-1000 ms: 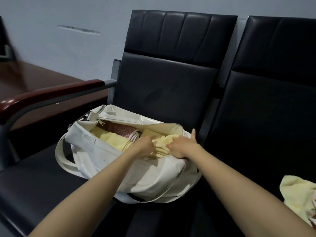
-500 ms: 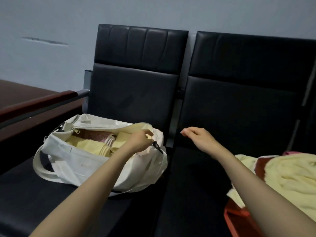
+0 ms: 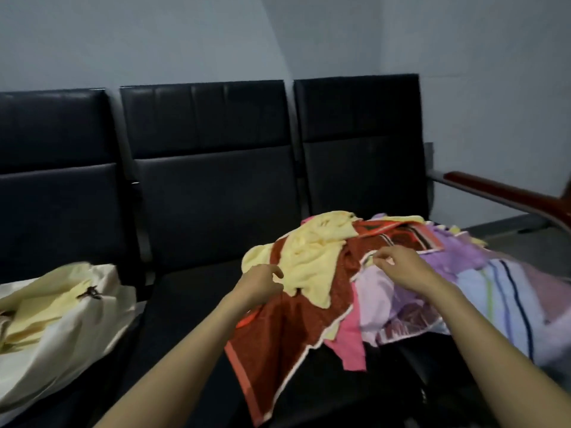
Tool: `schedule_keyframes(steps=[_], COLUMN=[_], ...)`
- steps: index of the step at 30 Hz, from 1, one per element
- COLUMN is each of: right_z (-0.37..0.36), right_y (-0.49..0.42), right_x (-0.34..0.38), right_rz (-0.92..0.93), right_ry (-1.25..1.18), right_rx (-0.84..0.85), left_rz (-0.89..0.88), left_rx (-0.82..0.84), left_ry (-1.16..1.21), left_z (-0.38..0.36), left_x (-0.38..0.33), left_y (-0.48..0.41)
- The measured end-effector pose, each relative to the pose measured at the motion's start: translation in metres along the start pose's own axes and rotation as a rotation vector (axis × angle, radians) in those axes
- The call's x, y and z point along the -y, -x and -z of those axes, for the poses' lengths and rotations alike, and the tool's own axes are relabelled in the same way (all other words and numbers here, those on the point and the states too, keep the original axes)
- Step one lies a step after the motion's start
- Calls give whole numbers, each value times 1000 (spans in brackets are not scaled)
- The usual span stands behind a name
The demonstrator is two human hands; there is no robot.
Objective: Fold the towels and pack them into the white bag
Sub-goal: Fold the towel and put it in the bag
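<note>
Black seats | left hand pinches yellow towel | right hand pinches red towel (white bag leftward)

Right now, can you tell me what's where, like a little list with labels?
Place: a row of black seats
Bag: the white bag lies open on the left-most seat
Inside it: folded yellow towels
Heap: the towel pile lies loose on the right-most seat, with yellow, red, purple, pink and striped blue cloth
Left: the left hand seems to pinch the edge of the yellow towel
Right: the right hand seems to pinch the white trim of the red towel
Left to do: the pile is not yet folded
</note>
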State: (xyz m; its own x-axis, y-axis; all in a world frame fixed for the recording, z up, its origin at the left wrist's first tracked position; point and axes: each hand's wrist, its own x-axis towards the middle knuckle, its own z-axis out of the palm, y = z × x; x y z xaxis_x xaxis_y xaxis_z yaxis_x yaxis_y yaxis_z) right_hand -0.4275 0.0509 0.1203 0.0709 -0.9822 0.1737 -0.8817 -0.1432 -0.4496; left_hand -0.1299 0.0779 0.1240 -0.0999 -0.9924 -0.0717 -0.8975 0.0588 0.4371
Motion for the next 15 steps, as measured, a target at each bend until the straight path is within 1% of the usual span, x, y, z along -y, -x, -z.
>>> schedule_keyframes(steps=[2, 5, 8, 12, 14, 15], right_z=[13, 21, 14, -4, -15, -21], right_y=[2, -1, -9, -29, -38, -42], right_x=[-35, -62, -72, -68, -62, -60], right_rz=[-55, -83, -55, 38, 74, 89], right_ry=[36, 123, 118, 169, 186, 189], right_rx=[-38, -53, -58, -18, 47, 75], left_rz=[-34, -58, -36, 119, 136, 128], left_rx=[30, 48, -11, -69, -62, -93], left_ry=[-45, -92, -145, -185, -268, -277], left_z=[-19, -49, -78, -113, -124, -127], left_x=[-32, -68, -88, -84, -74, -69], left_y=[-17, -45, -70, -95, -101, -102])
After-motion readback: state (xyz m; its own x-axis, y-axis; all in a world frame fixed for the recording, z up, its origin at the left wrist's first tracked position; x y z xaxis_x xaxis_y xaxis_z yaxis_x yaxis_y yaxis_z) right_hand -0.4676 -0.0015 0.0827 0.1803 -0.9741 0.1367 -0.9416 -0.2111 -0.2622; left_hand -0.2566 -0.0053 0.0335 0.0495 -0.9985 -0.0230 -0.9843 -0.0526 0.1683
